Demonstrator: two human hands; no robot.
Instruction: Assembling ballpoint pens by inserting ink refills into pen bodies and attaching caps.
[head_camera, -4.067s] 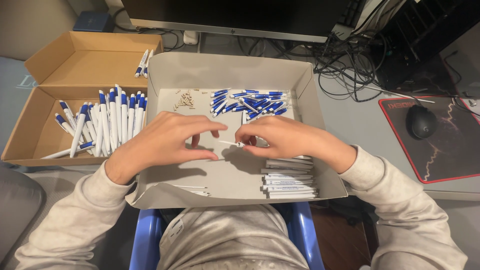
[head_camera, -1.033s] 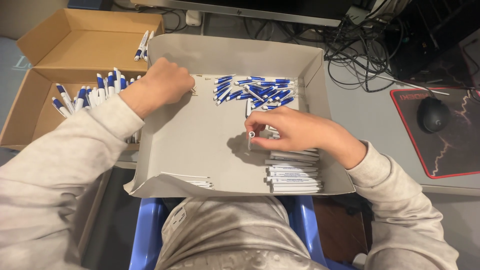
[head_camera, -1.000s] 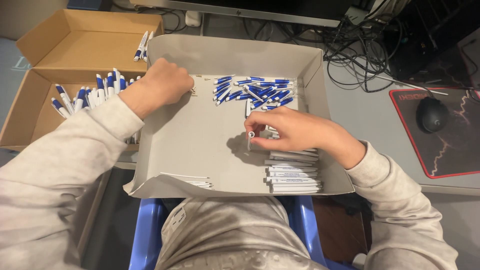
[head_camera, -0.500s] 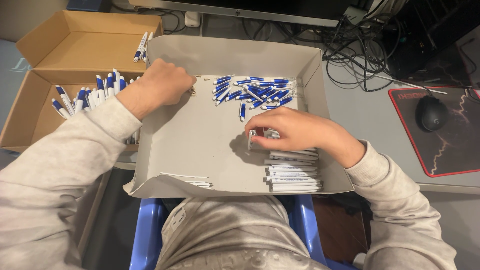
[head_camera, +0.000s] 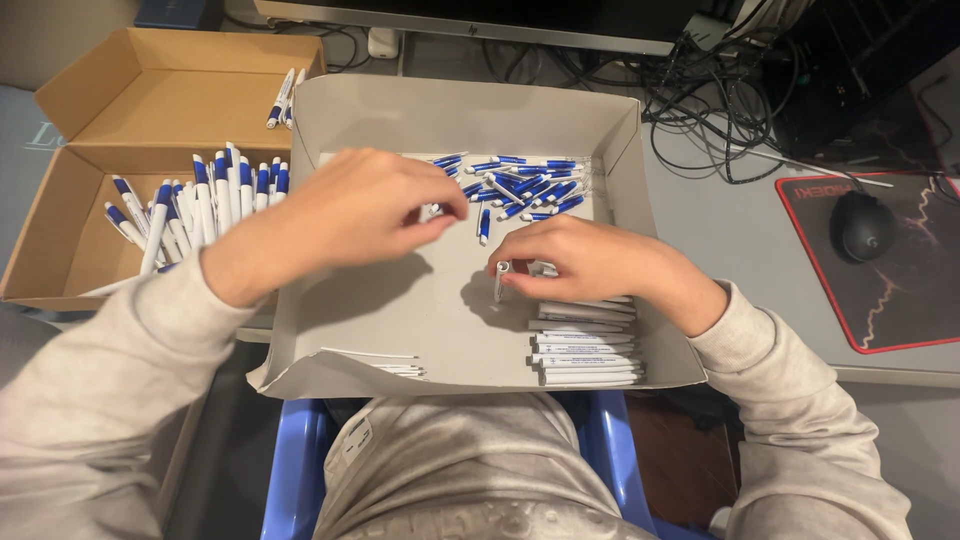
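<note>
A grey cardboard tray (head_camera: 462, 108) rests on my lap. My left hand (head_camera: 365, 215) hovers over its middle, thumb and fingers pinched on a small part too tiny to make out. My right hand (head_camera: 590, 262) grips a white pen barrel (head_camera: 500, 281) held nearly upright, its open end toward the left hand. A heap of blue pen parts (head_camera: 528, 187) lies at the tray's back. White barrels (head_camera: 585, 352) are stacked at the front right, under my right wrist. Thin white refills (head_camera: 388, 364) lie at the front left.
A brown cardboard box (head_camera: 150, 95) at the left holds several finished blue-and-white pens (head_camera: 200, 205). On the desk to the right are a black mouse (head_camera: 862, 226) on a dark red-edged pad (head_camera: 905, 318) and tangled cables (head_camera: 720, 95). A blue chair (head_camera: 300, 470) shows below.
My left hand has drawn back from the tray's far left corner toward the middle, fingers now pinched. My right hand still holds the barrel in about the same place.
</note>
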